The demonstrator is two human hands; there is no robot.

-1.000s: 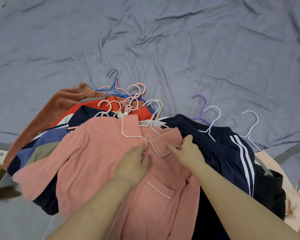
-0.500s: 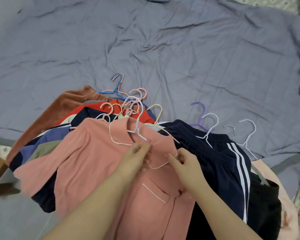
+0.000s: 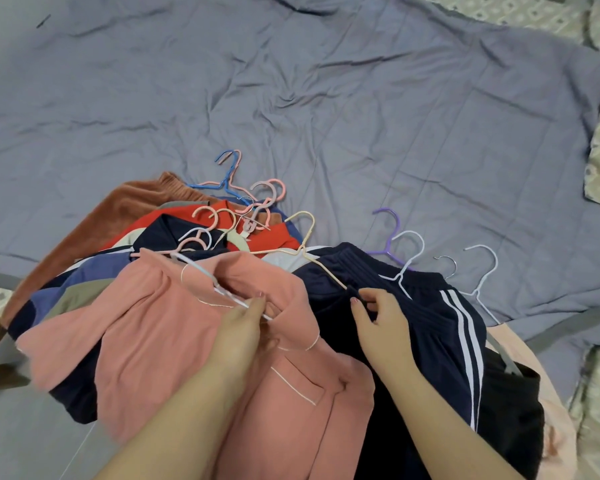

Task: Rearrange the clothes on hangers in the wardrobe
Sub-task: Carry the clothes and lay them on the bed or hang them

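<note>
Grey bed sheet (image 3: 291,98) fills our view. At the near edge lies the clothes pile (image 3: 94,285), pink shirt (image 3: 160,341) on top, navy striped trousers (image 3: 430,323) to its right. Left hand (image 3: 238,327): grip pinching white hanger (image 3: 201,277) at the shirt's collar. Right hand (image 3: 378,320): grip pinching the navy waistband. We judge the shirt's hanger is being worked. The next move calls for steadying the collar.
</note>
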